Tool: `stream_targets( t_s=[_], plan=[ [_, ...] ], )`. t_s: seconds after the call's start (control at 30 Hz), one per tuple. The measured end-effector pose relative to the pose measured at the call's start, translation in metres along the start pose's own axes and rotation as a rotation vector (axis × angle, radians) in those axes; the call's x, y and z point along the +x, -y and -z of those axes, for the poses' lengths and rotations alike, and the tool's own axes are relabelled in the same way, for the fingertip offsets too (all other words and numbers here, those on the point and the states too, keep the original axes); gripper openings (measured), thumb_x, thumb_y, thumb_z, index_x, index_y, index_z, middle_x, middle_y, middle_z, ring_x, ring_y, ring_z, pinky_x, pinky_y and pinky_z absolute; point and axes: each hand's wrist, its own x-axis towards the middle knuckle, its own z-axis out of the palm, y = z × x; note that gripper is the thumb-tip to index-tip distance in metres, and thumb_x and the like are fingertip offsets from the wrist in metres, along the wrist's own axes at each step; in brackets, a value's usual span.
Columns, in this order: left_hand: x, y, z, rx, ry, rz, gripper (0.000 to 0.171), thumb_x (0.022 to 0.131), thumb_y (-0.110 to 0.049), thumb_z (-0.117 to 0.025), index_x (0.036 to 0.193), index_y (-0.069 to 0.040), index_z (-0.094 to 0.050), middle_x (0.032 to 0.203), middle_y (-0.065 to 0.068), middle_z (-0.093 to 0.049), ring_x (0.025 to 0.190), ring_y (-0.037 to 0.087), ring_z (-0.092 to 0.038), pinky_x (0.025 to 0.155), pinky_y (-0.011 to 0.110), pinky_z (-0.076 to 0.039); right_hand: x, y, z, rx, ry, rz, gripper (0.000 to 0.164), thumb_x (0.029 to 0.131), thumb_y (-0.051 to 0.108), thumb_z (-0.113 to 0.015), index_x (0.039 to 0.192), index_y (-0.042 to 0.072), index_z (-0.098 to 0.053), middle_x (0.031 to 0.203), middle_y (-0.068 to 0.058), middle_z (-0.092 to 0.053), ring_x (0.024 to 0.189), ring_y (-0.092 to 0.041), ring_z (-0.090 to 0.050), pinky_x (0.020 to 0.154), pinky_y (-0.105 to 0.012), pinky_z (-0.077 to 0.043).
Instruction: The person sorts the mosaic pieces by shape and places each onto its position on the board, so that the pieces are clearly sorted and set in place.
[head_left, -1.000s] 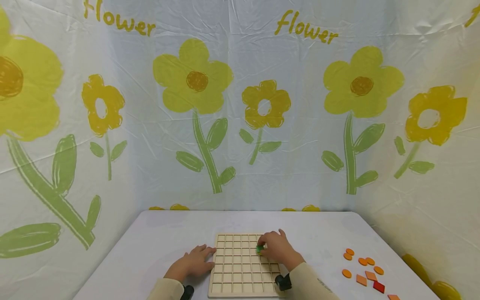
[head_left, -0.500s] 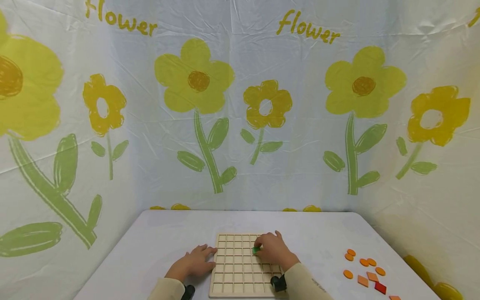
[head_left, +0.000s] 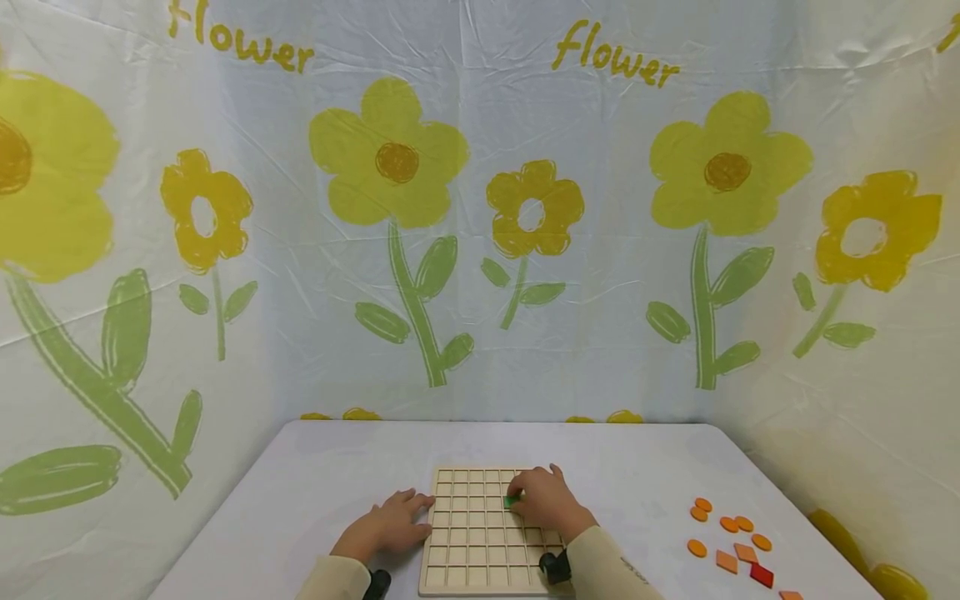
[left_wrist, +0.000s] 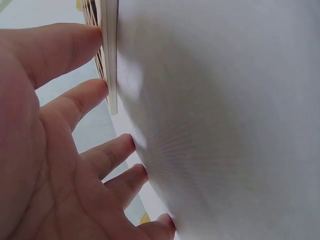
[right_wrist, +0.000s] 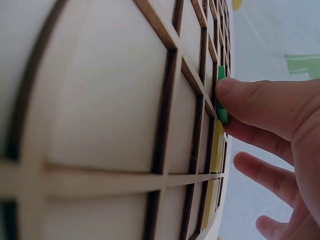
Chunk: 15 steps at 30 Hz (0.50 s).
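A pale wooden board (head_left: pixel 477 553) divided into square cells lies on the table. My right hand (head_left: pixel 546 502) is over its far right part and pinches a green tile (right_wrist: pixel 223 116) between thumb and forefinger, at the cells. The tile stands tilted up from the board in the right wrist view. Below it, yellow tiles (right_wrist: pixel 217 145) sit in cells, hidden from the head by my hand. My left hand (head_left: pixel 388 525) is spread at the board's left side. In the left wrist view, the thumb and one finger touch the board edge (left_wrist: pixel 110 55); the other fingertips rest on the table.
Right of the board, several round orange pieces (head_left: pixel 697 548) lie loose on the white table (head_left: pixel 637 467). Near them are orange square tiles (head_left: pixel 727 562) and a red tile (head_left: pixel 761 575). A flower-printed cloth (head_left: pixel 600 350) hangs behind and at both sides.
My right hand has shifted slightly left over the board with the green tile, then barely moved in the last half second. My left hand stays at the board's edge.
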Motion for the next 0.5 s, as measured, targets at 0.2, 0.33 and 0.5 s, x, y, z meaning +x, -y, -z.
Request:
stream_targets(
  t_s=[0.2,0.33,0.5],
  plan=[
    [0.0005,0.0003,-0.0011,0.009,-0.005,-0.001,0.049,0.091,-0.035,-0.060,0.136,-0.016,-0.054,0.147,0.020,-0.043,0.139,0.044,-0.035,0.107,0.074,-0.023,-0.0007,0.0000,-0.0006,0.003,-0.011,0.007,0.009,0.084,0.018,-0.074,0.091,0.023,-0.076,0.094,0.010,-0.074,0.103,-0.027,-0.063,0.103,-0.073,-0.027],
    [0.0005,0.0002,-0.0008,0.015,-0.001,-0.002,0.049,0.092,-0.036,-0.059,0.137,-0.017,-0.054,0.147,0.019,-0.043,0.139,0.044,-0.035,0.107,0.074,-0.023,-0.0013,0.0003,-0.0010,0.003,-0.013,0.001,0.009,0.085,0.018,-0.073,0.092,0.023,-0.077,0.097,0.010,-0.074,0.109,-0.029,-0.063,0.103,-0.073,-0.028],
    [0.0014,0.0012,-0.0002,0.009,0.009,0.001,0.050,0.092,-0.036,-0.059,0.137,-0.017,-0.053,0.147,0.019,-0.043,0.139,0.043,-0.034,0.107,0.074,-0.023,-0.0008,0.0012,-0.0005,0.006,-0.012,-0.002,0.009,0.085,0.018,-0.073,0.092,0.022,-0.077,0.098,0.008,-0.074,0.108,-0.029,-0.063,0.103,-0.073,-0.028]
  ],
)
